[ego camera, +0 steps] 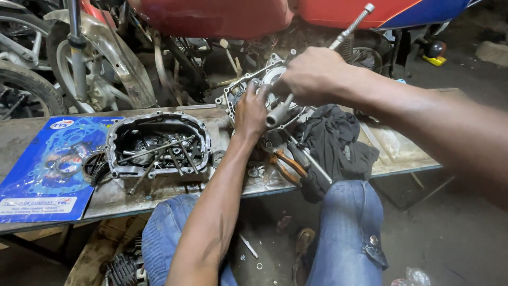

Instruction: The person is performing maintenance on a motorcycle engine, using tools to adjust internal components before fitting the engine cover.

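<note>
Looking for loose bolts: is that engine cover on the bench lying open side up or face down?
Open side up: the engine cover shows its hollow, holding long bolts.

You sit at a worn, grimy desk (132, 196) on a dark concrete floor (455, 222). Motorcycles (95, 63) crowd behind it, one with a red tank (222, 16), in dim workshop light.

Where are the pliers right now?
The pliers lie on the bench near its front edge, just right of the left hand, beside the black rag.

Bare arms, blue jeans (349, 228).
</note>
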